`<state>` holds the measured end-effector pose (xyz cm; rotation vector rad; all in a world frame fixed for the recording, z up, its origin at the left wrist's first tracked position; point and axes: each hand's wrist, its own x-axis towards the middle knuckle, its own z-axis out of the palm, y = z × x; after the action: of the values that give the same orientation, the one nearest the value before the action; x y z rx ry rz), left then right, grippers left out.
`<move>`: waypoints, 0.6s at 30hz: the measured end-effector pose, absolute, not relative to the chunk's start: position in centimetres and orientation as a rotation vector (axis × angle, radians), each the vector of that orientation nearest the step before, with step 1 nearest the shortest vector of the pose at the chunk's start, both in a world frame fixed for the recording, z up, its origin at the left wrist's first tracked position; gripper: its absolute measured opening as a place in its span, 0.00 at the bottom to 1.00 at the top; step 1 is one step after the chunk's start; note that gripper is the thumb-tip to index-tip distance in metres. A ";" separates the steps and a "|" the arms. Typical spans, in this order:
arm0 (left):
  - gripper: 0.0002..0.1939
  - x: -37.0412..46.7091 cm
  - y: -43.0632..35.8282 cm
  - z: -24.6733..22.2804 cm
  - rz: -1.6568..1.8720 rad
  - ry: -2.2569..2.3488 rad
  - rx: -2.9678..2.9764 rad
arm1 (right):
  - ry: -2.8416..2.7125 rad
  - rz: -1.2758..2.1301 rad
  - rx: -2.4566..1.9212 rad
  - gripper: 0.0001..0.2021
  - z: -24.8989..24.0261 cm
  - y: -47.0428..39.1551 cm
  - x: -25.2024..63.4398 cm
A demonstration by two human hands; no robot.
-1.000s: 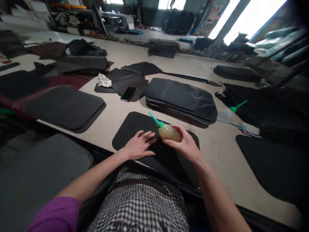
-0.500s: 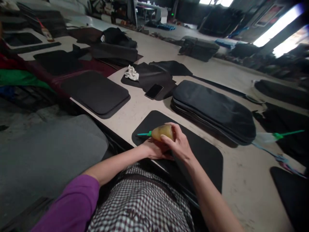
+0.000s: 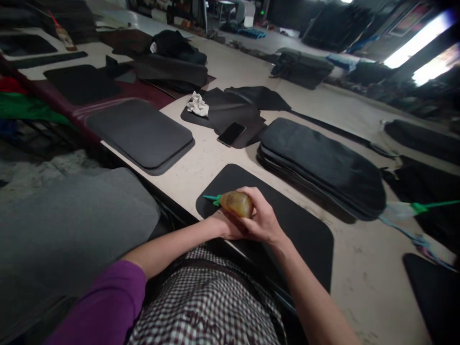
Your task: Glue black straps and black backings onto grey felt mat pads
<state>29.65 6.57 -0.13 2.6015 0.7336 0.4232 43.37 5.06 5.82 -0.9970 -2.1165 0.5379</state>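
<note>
A squeeze bottle (image 3: 234, 204) of yellowish contents, probably glue, lies on its side in my right hand (image 3: 264, 218), fingers and thumb wrapped around its base end. Its thin green nozzle (image 3: 211, 198) points left. Just under the bottle is my left hand (image 3: 230, 226), close to the table's near edge; its fingers are mostly hidden behind the bottle and my right hand. Both hands are over the near edge of a dark flat panel (image 3: 302, 225) with rounded corners. Whether my left hand touches the bottle or only the panel, I cannot tell.
A thick stack of dark rounded pieces (image 3: 319, 163) stands behind the panel. Left lie more dark panels (image 3: 143, 134). A phone (image 3: 232, 134) and a crumpled white cloth (image 3: 197, 104) rest farther back. Another green-nozzled bottle (image 3: 398, 210) lies at right, and a red-tipped bottle (image 3: 63, 36) stands far left.
The bottle has turned a little in my right hand and shifted slightly left and down, its base now facing more toward me. My left hand stays beneath it. The view has tilted slightly.
</note>
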 end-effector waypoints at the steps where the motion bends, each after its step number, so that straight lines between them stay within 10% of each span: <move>1: 0.38 29.6 6.6 -0.2 0.448 0.726 2.605 | -2.118 0.520 -1.001 0.22 5.8 5.3 43.5; 18: 0.37 29.7 7.0 0.2 0.443 0.596 2.899 | -1.893 0.126 -1.485 0.26 4.0 12.3 46.2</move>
<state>29.67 7.01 0.18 2.8993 0.5962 0.4430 46.24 12.26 4.04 -1.4853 -1.8929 0.1258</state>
